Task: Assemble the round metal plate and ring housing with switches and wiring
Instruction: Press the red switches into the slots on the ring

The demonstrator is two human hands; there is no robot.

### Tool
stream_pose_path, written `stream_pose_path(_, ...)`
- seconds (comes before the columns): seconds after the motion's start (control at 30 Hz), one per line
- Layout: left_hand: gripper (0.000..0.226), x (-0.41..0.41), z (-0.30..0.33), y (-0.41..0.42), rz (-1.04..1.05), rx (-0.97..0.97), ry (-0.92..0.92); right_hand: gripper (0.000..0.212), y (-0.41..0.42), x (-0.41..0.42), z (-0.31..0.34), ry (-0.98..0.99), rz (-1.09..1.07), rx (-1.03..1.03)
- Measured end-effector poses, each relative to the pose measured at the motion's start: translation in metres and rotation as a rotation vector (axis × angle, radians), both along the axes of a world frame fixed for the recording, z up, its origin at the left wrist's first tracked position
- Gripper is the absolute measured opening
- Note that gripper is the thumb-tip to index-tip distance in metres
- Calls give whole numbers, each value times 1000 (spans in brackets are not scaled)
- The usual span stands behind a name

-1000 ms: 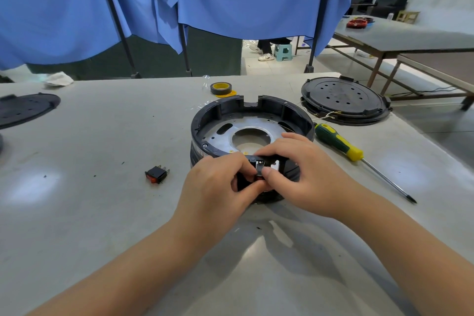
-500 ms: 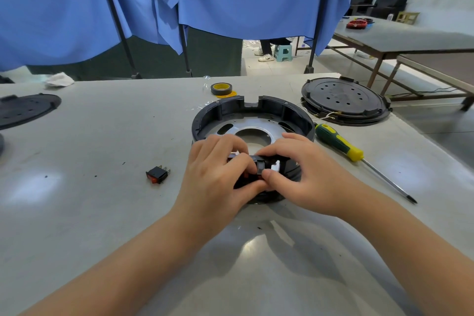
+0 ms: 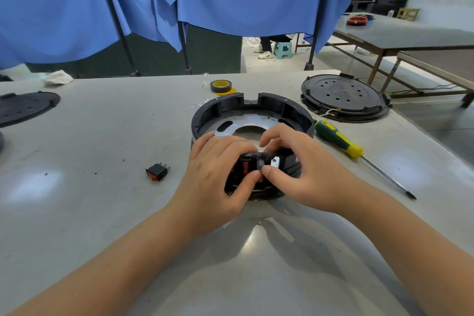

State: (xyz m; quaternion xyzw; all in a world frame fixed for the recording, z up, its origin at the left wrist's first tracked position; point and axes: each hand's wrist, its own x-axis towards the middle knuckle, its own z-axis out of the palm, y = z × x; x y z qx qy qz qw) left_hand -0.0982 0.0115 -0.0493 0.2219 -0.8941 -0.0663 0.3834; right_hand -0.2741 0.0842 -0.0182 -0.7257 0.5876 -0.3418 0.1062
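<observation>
Since the earlier frames the left hand (image 3: 218, 177) is lying with its fingers spread farther over the near rim of the ring housing (image 3: 252, 120), where a second ago they were bunched low at the wall; the right hand (image 3: 302, 169) is keeping its place. Going left to right across the tabletop (image 3: 89, 213): a dark perforated disc (image 3: 25, 108) is sitting at the far left edge, a loose red-and-black switch (image 3: 157, 171) is lying left of the hands, and a tape roll (image 3: 221, 86) is resting toward the far edge. The ring housing is standing at the middle, the round metal plate (image 3: 246, 126) showing inside it. Both hands are closing together on the near wall, thumbs meeting below and fingers curling over the rim, pinching a black switch block (image 3: 256, 164) that is sitting in the wall opening. That block is lying directly between the hands, equally near to each, its long axis running along the rim, so the coming push probably needs to go straight inward through the wall. A screwdriver (image 3: 341, 142) is lying right of the housing, and a black lid (image 3: 343, 96) is sitting near the far right corner.
</observation>
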Motion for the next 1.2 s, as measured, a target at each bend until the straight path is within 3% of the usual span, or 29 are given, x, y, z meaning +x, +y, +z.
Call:
stream_pose_path(0.17,18,0,-3,0,-19,-46,12,13,0,1,2,17,40,-21)
stream_pose_path(0.5,10,-3,-1,-3,-37,-65,81,10,-3,-1,1,-64,60,-66)
stream_pose_path(0.73,25,-2,-1,-1,9,44,37,26,-4,-2,-4,-117,-17,-28)
stream_pose_path(1.2,21,-4,12,0,19,207,90,10,-5,-5,-1,-106,-68,-30)
